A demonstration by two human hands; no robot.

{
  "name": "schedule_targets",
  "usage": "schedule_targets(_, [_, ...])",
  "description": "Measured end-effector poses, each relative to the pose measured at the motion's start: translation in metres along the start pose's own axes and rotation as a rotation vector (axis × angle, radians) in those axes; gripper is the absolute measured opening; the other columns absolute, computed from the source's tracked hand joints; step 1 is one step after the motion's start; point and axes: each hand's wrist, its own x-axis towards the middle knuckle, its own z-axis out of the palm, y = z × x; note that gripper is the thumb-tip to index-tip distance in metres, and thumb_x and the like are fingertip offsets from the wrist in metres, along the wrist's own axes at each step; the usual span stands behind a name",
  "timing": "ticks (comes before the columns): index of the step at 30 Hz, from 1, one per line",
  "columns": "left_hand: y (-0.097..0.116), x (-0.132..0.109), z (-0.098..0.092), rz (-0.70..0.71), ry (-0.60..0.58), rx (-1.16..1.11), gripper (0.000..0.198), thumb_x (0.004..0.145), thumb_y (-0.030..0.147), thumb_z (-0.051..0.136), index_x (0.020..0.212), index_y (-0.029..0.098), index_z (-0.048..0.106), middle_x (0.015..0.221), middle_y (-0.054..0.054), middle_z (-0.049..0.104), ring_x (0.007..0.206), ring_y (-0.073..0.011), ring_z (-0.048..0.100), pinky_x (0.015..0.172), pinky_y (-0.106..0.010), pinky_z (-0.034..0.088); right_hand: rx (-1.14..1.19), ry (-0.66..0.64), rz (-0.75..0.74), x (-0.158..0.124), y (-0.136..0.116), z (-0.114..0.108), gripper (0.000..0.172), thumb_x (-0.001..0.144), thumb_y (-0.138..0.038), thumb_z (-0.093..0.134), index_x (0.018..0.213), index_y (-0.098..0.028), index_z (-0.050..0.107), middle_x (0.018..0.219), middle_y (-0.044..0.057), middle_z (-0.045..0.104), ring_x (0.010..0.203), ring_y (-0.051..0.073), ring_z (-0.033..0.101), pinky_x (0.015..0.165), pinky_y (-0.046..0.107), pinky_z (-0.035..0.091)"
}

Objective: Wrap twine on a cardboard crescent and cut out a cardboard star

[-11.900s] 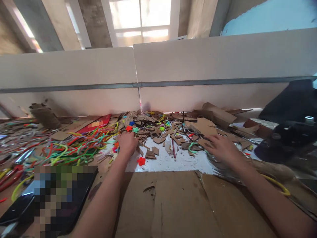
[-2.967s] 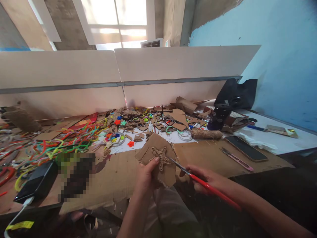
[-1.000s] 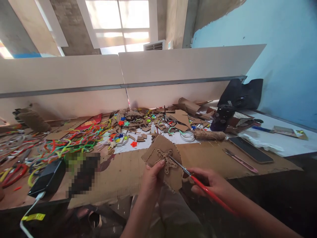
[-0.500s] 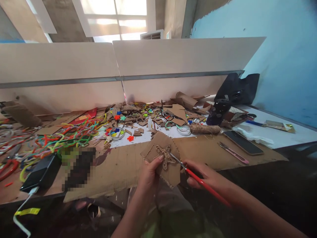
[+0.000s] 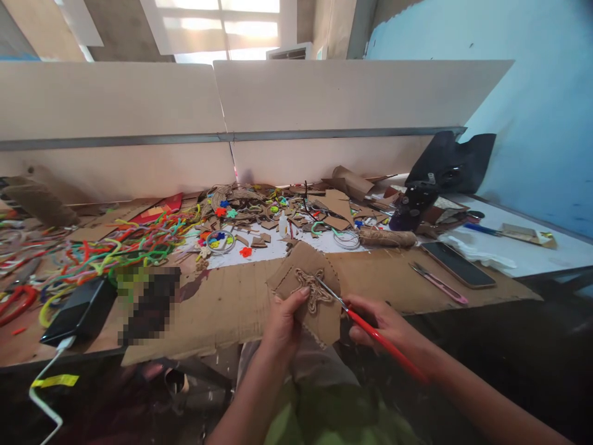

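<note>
My left hand (image 5: 285,318) grips a piece of brown cardboard (image 5: 327,324) from below, its thumb pressed on the front. On the cardboard lies a star-shaped outline of twine (image 5: 319,300), with the thumb touching its left side. My right hand (image 5: 377,318) is closed around a red-handled tool with a slender metal tip (image 5: 370,330). The tip points up and left and rests at the upper part of the twine star. The tool's exact kind is hard to make out. Both hands are just over the table's near edge.
A cardboard sheet (image 5: 222,309) covers the table front. At right lie pink-handled snips (image 5: 440,285), a phone (image 5: 458,264) and a twine roll (image 5: 386,237). Behind are a small glue bottle (image 5: 283,225) and cardboard scraps. Coloured pipe cleaners (image 5: 130,247) and a power bank (image 5: 78,315) are at left.
The view has shifted slightly, so the table appears a little higher. The tool's tip has moved slightly on the twine star; both hands keep their hold.
</note>
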Motion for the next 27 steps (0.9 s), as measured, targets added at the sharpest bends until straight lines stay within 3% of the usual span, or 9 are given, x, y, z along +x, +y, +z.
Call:
schedule_targets(4, [0.001,-0.001,0.000,-0.013,-0.011,0.016,0.042,0.053,0.023,0.092,0.091,0.012,0.078,0.085,-0.009,0.082,0.079,-0.0293,0.079,0.077,-0.038,0.065,-0.080,0.013,0.025,0.000,-0.004,-0.001,0.061,0.086,-0.064,0.068,0.127,-0.019,0.070,0.105,0.008,0.074,0.095,0.029,0.065,0.084,0.037,0.055])
schedule_targets(7, [0.005,0.000,0.003,-0.021,-0.015,0.039,0.038,0.052,0.022,0.091,0.086,0.013,0.076,0.085,-0.010,0.082,0.084,-0.0315,0.079,0.079,-0.039,0.065,-0.158,0.012,0.060,-0.002,-0.010,-0.004,0.070,0.084,-0.066,0.069,0.137,-0.021,0.066,0.117,0.011,0.074,0.107,0.035,0.065,0.093,0.043,0.054])
schedule_targets(10, [0.018,0.005,0.003,-0.034,0.038,0.044,0.034,0.054,0.020,0.088,0.085,0.015,0.075,0.079,-0.008,0.081,0.078,-0.0299,0.079,0.078,-0.040,0.065,-0.220,-0.018,0.087,-0.010,-0.011,-0.011,0.074,0.082,-0.068,0.070,0.142,-0.024,0.063,0.129,0.012,0.071,0.117,0.038,0.062,0.102,0.047,0.052])
schedule_targets(13, [0.040,0.010,-0.002,-0.068,0.076,0.036,0.031,0.058,0.016,0.083,0.088,0.015,0.076,0.076,-0.007,0.081,0.069,-0.0272,0.078,0.077,-0.041,0.065,-0.237,-0.075,0.117,-0.025,-0.003,-0.022,0.075,0.083,-0.070,0.068,0.143,-0.024,0.063,0.125,0.013,0.072,0.114,0.037,0.065,0.101,0.047,0.053])
schedule_targets(19, [0.072,0.007,-0.011,-0.260,-0.012,0.154,0.036,0.061,0.014,0.082,0.097,0.012,0.079,0.081,-0.013,0.082,0.062,-0.0270,0.076,0.067,-0.038,0.064,-0.226,-0.037,0.175,-0.043,0.004,-0.056,0.082,0.079,-0.077,0.067,0.142,-0.025,0.066,0.124,0.016,0.073,0.111,0.040,0.068,0.096,0.049,0.056])
schedule_targets(23, [0.074,0.006,-0.011,-0.248,-0.108,0.206,0.045,0.058,0.010,0.082,0.104,0.014,0.080,0.086,-0.014,0.083,0.059,-0.0278,0.075,0.061,-0.039,0.063,-0.282,-0.124,0.186,-0.034,-0.011,-0.066,0.089,0.075,-0.081,0.067,0.144,-0.024,0.065,0.132,0.017,0.070,0.119,0.045,0.064,0.103,0.057,0.051])
schedule_targets(27, [0.073,0.007,-0.013,-0.309,-0.174,0.294,0.028,0.060,0.011,0.081,0.087,0.013,0.081,0.071,-0.012,0.079,0.053,-0.0249,0.071,0.054,-0.034,0.060,-0.351,-0.209,0.155,-0.020,-0.034,-0.061,0.089,0.075,-0.083,0.065,0.141,-0.024,0.068,0.139,0.016,0.067,0.129,0.046,0.058,0.110,0.061,0.043])
